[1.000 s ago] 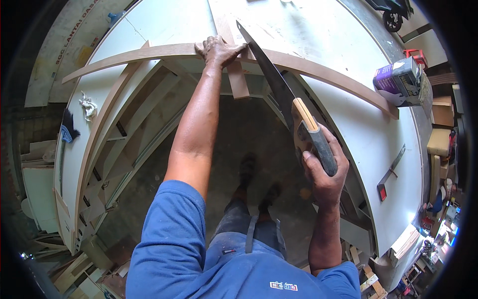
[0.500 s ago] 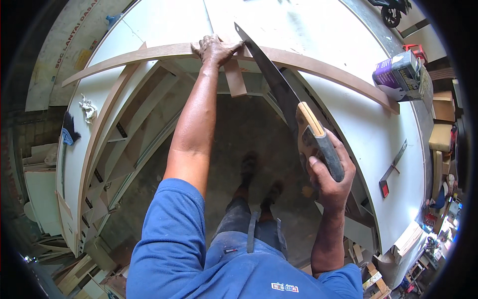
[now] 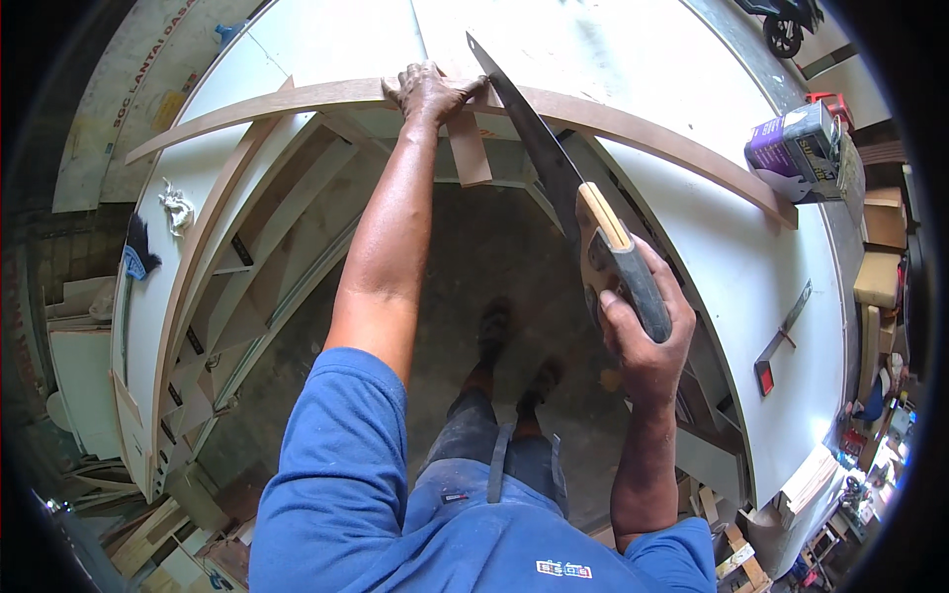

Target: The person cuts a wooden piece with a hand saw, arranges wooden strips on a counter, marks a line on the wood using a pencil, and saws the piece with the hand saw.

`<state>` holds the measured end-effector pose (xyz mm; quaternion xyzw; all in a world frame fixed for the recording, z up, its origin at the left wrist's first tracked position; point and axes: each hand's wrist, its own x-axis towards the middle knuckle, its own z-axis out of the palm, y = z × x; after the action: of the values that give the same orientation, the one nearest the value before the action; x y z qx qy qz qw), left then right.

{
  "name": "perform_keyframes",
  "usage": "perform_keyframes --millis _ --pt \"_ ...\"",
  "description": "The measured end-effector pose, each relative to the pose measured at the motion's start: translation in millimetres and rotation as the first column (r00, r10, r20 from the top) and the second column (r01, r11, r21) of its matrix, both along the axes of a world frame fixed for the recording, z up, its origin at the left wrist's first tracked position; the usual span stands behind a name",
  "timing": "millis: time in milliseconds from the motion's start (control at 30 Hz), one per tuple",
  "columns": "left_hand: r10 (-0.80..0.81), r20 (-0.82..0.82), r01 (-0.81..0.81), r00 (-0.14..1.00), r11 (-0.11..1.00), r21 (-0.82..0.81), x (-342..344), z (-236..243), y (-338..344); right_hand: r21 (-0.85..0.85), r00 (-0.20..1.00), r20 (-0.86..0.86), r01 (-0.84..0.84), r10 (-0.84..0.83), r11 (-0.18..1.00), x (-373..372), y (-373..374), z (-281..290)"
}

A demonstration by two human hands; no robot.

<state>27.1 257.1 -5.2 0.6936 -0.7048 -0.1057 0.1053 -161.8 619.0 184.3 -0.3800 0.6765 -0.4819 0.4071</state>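
Observation:
A long, thin wooden strip (image 3: pixel 633 131) lies crosswise over the white panels, bowed by the lens. My left hand (image 3: pixel 430 96) bears down on its middle and grips it, thumb out to the right. My right hand (image 3: pixel 647 331) is wrapped round the handle of a hand saw (image 3: pixel 544 143), which has a wood-and-black grip and a dark blade. The blade slants away to the left and crosses the strip just right of my left thumb. Beneath my left hand, a short wooden piece (image 3: pixel 469 153) sticks out towards me past the strip.
White panels (image 3: pixel 692 227) surround me on a frame. At right lie a purple-and-black can (image 3: pixel 796 153) and a try square (image 3: pixel 781 341). A blue brush (image 3: pixel 138 252) and a crumpled rag (image 3: pixel 176 210) lie at left. Another strip (image 3: pixel 203 232) runs along the left side.
My right hand has pushed the saw forward and slightly left, so its tip reaches farther over the far panel. My left hand stays on the strip.

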Motion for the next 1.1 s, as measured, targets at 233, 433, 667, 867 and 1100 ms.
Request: perform_keyframes --millis 233,433,667,867,1100 --pt "0.012 -0.003 -0.012 1.000 1.000 -0.019 7 0 -3 0.013 1.000 -0.030 -0.007 0.008 1.000 -7 28 -2" --pt "0.010 -0.023 -0.011 1.000 1.000 -0.026 -5 -4 -2 0.006 0.999 -0.048 -0.008 0.008 1.000 -3 -18 0" --pt "0.034 0.008 -0.034 0.999 0.998 -0.049 3 1 0 0.011 0.996 -0.073 -0.050 0.051 0.999 -9 21 3" --pt "0.022 0.007 -0.021 1.000 0.999 -0.049 4 2 0 -0.024 0.992 -0.115 -0.046 0.043 0.999 -4 5 1" --pt "0.025 -0.002 -0.025 1.000 0.997 -0.078 0 0 3 0.062 0.998 0.067 -0.016 0.012 0.998 3 -22 -7"
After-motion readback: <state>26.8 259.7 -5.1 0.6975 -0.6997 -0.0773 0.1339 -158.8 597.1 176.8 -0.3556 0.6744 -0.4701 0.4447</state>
